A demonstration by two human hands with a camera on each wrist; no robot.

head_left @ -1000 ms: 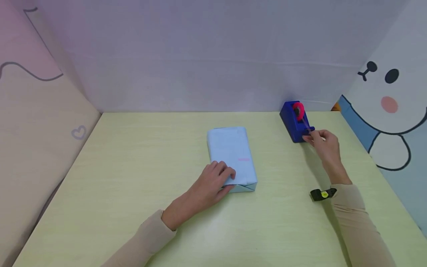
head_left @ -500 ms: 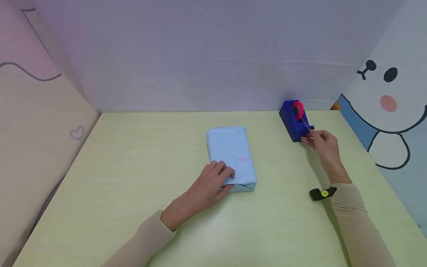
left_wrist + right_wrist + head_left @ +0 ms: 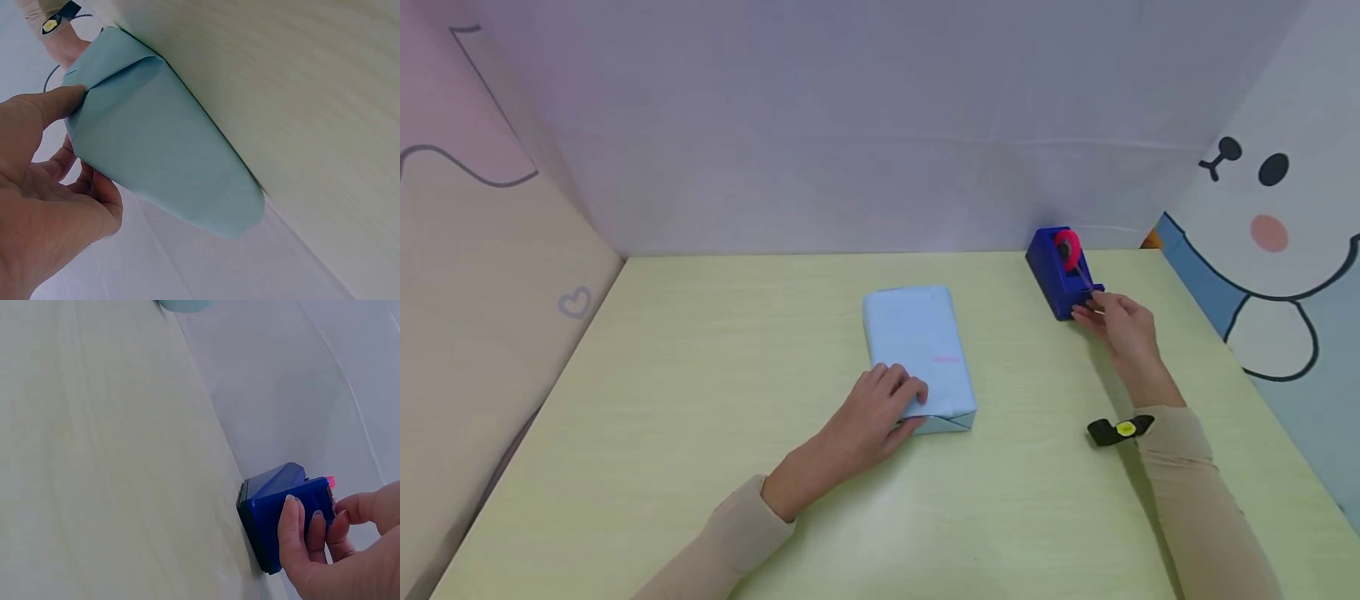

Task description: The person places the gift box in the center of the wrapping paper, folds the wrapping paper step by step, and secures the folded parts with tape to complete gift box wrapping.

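Note:
A box wrapped in light blue paper (image 3: 913, 325) lies flat near the table's middle, with a short pink strip of tape (image 3: 946, 359) on its top. My left hand (image 3: 867, 421) holds its near end. In the left wrist view the thumb (image 3: 62, 103) presses the folded end flap, while the curled fingers rest on the top face. At the back right stands a blue tape dispenser (image 3: 1051, 271) with a pink roll (image 3: 1067, 242). My right hand (image 3: 1129, 333) pinches the tape's end right at the toothed cutter (image 3: 330, 494). Its other fingers lie against the dispenser's front.
The pale wooden tabletop (image 3: 722, 358) reaches a grey-white backdrop (image 3: 820, 150) just behind the dispenser. Side panels with cartoon prints (image 3: 1270, 233) flank the table. A black strap with a yellow disc (image 3: 1123, 428) sticks out from the right sleeve.
The right hand has shifted slightly left, its fingers closer against the dispenser's front. The left hand and the wrapped box have stayed in place.

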